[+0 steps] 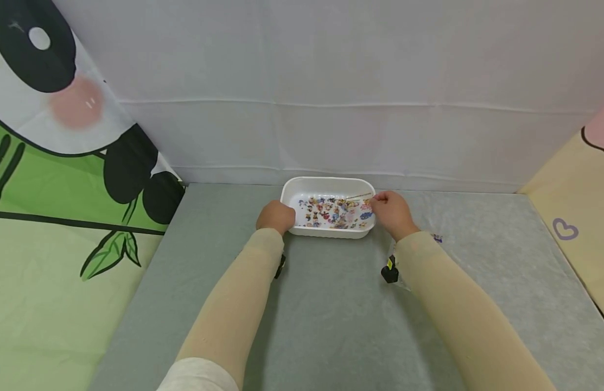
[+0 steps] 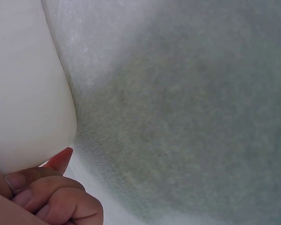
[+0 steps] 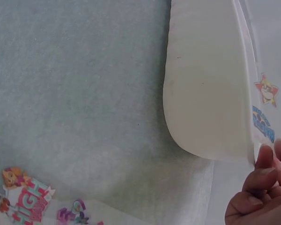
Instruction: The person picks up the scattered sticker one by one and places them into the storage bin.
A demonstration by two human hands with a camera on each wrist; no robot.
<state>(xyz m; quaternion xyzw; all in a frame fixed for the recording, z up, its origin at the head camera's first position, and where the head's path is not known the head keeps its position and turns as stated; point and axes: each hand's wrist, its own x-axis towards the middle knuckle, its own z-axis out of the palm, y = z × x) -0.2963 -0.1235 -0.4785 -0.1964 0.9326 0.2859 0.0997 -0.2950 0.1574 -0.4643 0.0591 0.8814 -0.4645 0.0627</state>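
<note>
Between fingers (image 3: 260,180) sat tray (image 1: 328,233); left hand (image 1: 276,216) gripped its end, right hand (image 1: 392,213) pinched sticker sheet (image 1: 333,213) at rim; other stickers (image 3: 33,201) lay behind right fingers.

White oblong plastic tray (image 1: 331,233): on grey cloth-covered table (image 1: 331,304)
Colourful clear-film sticker sheet (image 1: 326,213): in tray
Left hand (image 1: 276,216): tray's left end
Right hand (image 1: 392,214): tray's right end
Second clear-film sheet (image 3: 32,204): on table, right of tray

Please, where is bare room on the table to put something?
The table is bare in front of the tray, between left sleeve and right sleeve; also left toward the green wall and right toward the yellow wall. Crowded: the tray, stickers inside, left hand and right hand at its ends; and beside the right sleeve, where more stickers lie.
</note>
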